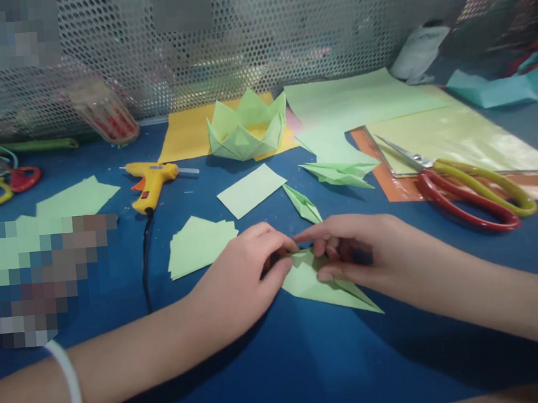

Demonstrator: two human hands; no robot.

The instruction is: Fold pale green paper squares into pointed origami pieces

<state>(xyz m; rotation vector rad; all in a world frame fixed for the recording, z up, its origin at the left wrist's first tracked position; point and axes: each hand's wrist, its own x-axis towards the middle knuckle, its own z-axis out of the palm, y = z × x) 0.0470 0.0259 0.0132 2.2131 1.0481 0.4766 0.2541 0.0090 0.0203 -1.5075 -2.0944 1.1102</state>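
Note:
A light green folded paper point(312, 279) lies low over the blue table, with one sharp point toward the lower right. My left hand point(254, 255) pinches its upper left edge between thumb and fingers. From the other side, my right hand point(354, 244) grips the paper, thumb on its face and fingers curled behind the upper edge. Just beyond my fingertips is a narrow folded green piece point(303, 203). A plain green rectangle point(252, 190) rests behind, and a small stack of green paper point(201, 245) sits beside my left hand.
Large red and yellow-handled scissors point(468, 189) lie on the right. A yellow glue gun point(149, 183) with a black cord stands left of centre. Behind are a folded green paper crown shape point(247, 132), a folded green piece point(341, 170) and a clear jar point(103, 112) by the perforated metal panel point(256, 41).

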